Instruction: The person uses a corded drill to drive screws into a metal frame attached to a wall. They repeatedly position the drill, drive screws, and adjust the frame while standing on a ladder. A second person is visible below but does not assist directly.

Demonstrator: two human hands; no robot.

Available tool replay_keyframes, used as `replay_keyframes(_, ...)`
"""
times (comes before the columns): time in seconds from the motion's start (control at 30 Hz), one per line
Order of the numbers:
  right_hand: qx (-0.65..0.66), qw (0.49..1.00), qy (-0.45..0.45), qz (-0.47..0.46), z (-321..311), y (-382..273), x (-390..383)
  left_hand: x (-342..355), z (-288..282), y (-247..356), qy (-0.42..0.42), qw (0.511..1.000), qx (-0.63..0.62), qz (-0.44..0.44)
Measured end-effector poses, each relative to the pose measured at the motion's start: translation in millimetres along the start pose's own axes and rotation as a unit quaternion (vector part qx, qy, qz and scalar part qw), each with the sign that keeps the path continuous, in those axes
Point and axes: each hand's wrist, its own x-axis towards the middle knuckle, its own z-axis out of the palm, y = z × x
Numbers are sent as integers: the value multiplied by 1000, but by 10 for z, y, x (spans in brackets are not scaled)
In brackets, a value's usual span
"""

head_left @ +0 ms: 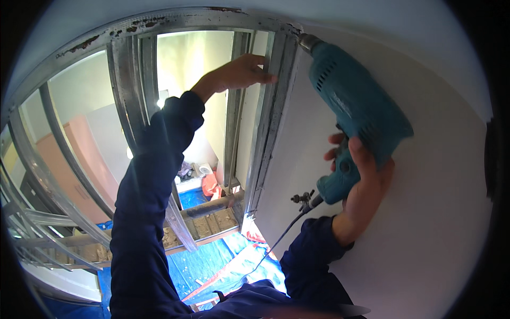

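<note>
A teal corded power drill (353, 98) is in my right hand (369, 173), whose fingers are wrapped round its grip. The drill is tilted up to the left. Its metal chuck (308, 42) is right by the top corner where the upper metal track (186, 22) meets the wall; the tip and any bit cannot be made out clearly. My raised left hand (241, 73) grips the upright metal stud (270, 101) at the wall, below that corner. The thumb shows on the stud's near side, and the other fingers go partly out of sight behind its edge.
The drill's black cord (287, 229) hangs down toward the blue sheeting (204, 266) below. More metal studs (127, 80) stand to the left, with a lit room behind them. A pale wall (425, 212) is close on the right. A rusty pipe (212, 206) runs low across the opening.
</note>
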Motion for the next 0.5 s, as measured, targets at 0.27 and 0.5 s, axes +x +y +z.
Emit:
replay_keyframes(0.27,76,995,61,-35,-376,337,-599,-558,205,-113,152,984,-97,-5)
replay_keyframes(0.5,70,996,-52,27,-660,1017,-1271,-2353,1706,-456,355,544,-735,-197)
